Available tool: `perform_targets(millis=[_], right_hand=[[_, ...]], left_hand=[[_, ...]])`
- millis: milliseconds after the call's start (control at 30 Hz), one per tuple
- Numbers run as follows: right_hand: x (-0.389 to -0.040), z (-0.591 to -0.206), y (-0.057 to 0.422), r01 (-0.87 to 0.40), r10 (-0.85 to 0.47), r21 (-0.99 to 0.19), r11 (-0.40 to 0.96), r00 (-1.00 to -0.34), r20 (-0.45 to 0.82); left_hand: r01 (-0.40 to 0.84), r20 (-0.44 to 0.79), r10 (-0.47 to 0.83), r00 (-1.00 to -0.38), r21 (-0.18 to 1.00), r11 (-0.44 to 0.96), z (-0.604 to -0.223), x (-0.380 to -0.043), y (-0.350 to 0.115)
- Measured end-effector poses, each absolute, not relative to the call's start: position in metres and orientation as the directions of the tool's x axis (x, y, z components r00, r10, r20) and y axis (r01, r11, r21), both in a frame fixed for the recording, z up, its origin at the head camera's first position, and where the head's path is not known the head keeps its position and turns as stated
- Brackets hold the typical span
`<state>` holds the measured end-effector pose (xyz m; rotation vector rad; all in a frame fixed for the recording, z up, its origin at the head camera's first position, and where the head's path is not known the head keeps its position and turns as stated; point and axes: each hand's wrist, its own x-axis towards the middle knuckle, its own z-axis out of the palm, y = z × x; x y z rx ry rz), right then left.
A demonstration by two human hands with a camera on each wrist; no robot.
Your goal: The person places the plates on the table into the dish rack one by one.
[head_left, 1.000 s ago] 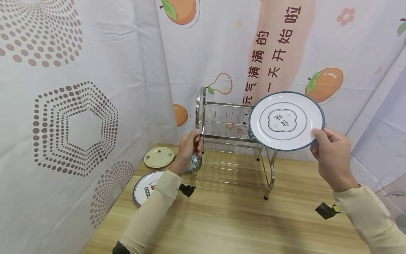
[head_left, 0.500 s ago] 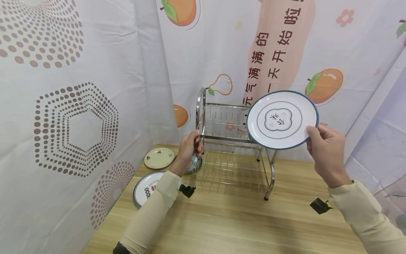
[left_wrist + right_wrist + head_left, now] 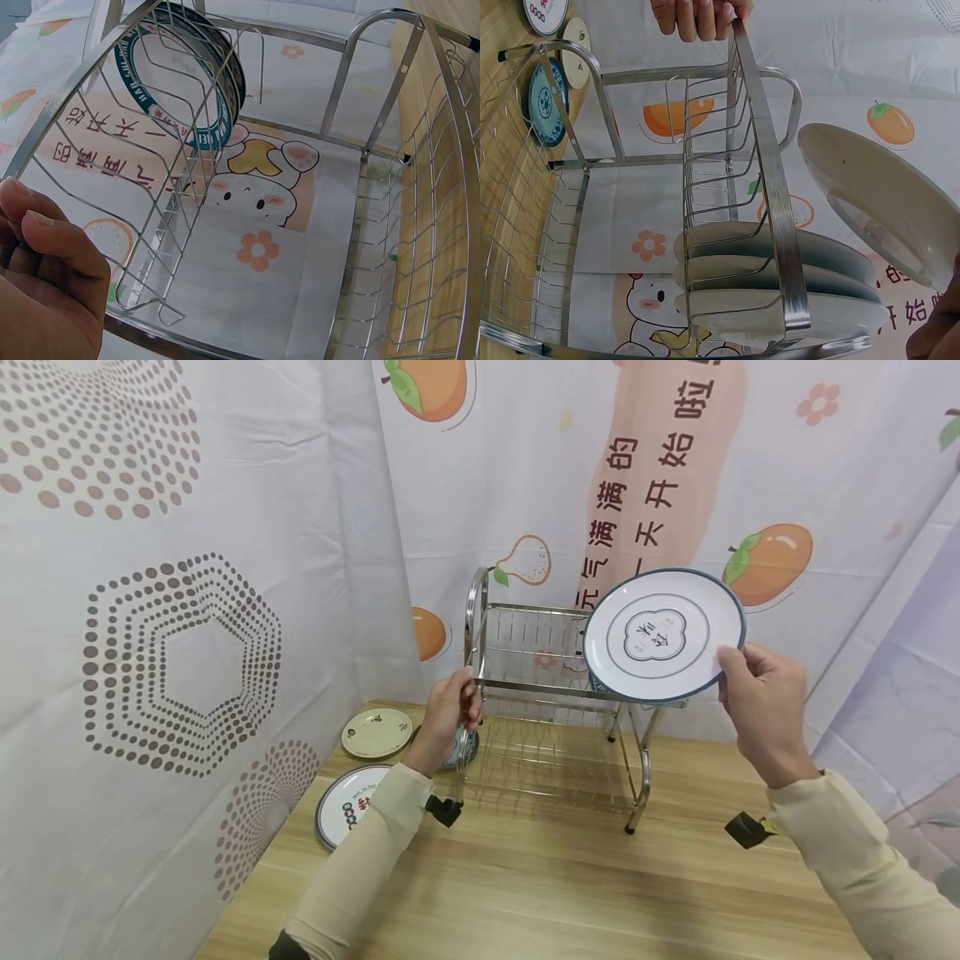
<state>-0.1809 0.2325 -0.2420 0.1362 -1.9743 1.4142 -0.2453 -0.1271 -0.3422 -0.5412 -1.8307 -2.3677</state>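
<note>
My right hand (image 3: 768, 710) pinches the edge of a white plate (image 3: 663, 635) with a teal rim and dark lettering in its middle, thumb on the upper face. The plate is raised and tilted, overlapping the right end of the upper tier of a metal dish rack (image 3: 536, 688) in the head view. At the rack's left side, my left hand (image 3: 450, 714) grips the end of the upper front rail. Inside the upper tier, three plates (image 3: 825, 279) stand on edge between the wires; the held plate mostly hides them in the head view.
On the wooden table (image 3: 555, 893), left of the rack, lie a cream plate (image 3: 377, 732) and a white plate with red lettering (image 3: 348, 802). A blue patterned plate (image 3: 547, 105) lies close by the rack's left side. Printed curtains hang behind and to the left.
My right hand and the plate have shifted left and slightly up, further over the rack's right end. The left hand has kept its place on the rack.
</note>
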Motion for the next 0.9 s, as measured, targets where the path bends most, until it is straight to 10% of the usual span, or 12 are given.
perform_targets(millis=[900], right_hand=[[-0.213,-0.239,0.206,-0.453,0.224,-0.542,0.707,-0.584,0.780]], left_hand=[[0.278,0.326,0.132,-0.936,0.914,-0.294,-0.341,-0.247,-0.127]])
